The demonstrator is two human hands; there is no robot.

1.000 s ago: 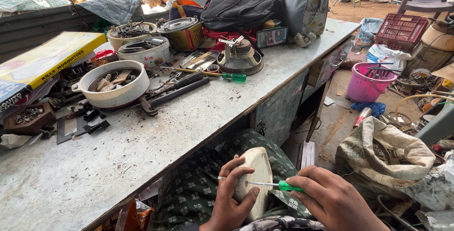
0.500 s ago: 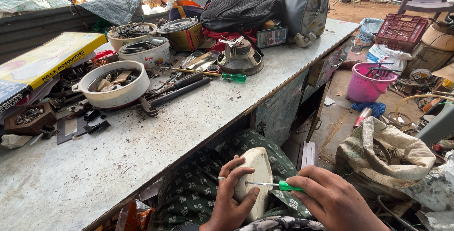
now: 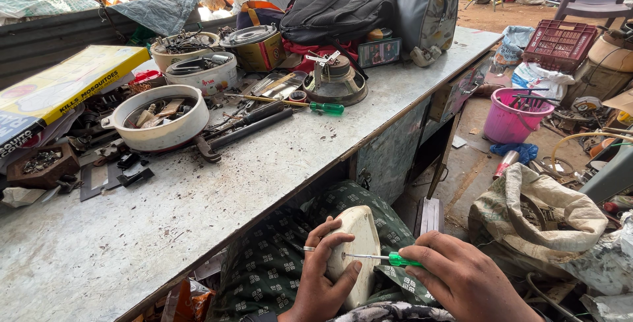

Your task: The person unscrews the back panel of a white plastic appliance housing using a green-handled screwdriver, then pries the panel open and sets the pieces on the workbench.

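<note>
Head view: disc (image 3: 359,249) between hands (image 3: 316,282)

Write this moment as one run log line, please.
left hand: holds cream round cover on lap | right hand: holds green-handled screwdriver, tip at cover's face | workbench: beside, tools on it

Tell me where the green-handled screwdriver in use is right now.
In the head view, bottom centre: the right hand holds the green-handled screwdriver, its tip against the round cream plastic cover held by the left hand.

No visible change between frames.
</note>
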